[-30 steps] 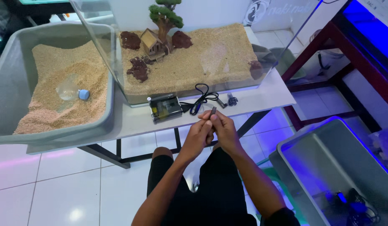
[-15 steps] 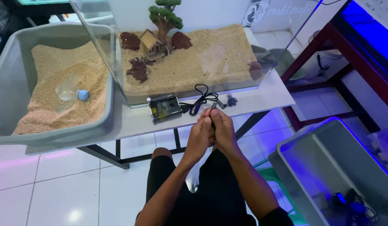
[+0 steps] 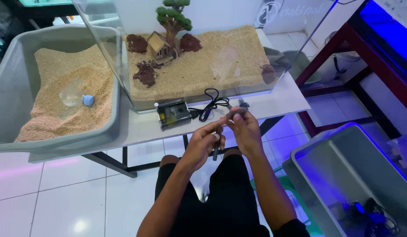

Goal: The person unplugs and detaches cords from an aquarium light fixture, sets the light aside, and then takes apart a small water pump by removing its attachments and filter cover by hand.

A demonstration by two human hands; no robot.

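In the head view, both hands meet in front of the glass tank [image 3: 124,66], just off the near edge of the white table [image 3: 282,94] that carries it. Between them they hold a dark tube [image 3: 216,149], a thin, stiff-looking piece that hangs straight down and seems to bend at the top towards the tank. The left hand [image 3: 203,145] has its fingers curled in, and thumb and fingertips pinch the tube near its upper part. The right hand [image 3: 247,131] is closed around the angled upper end, fingers drawn together. It looks like the fitting or adjusting of a small part, held clear of the table. That kind of work calls for a steady pinch on one side and a small turn or push on the other, since the piece is slim and smooth. Inside the tank lies a flat bed of coarse tan sand, with a small wooden model house [image 3: 158,46], a miniature tree [image 3: 172,15] with green tufts, and rough dark red-brown rocks [image 3: 145,73]. Just in front of the tank sits a small boxy clear-and-black filter unit [image 3: 173,113], and beside it a loosely coiled black cable [image 3: 211,102]. Left of the tank stands a smooth grey plastic tub [image 3: 19,61] heaped with the same sand, where a clear bottle with a blue cap [image 3: 76,96] lies half sunk.
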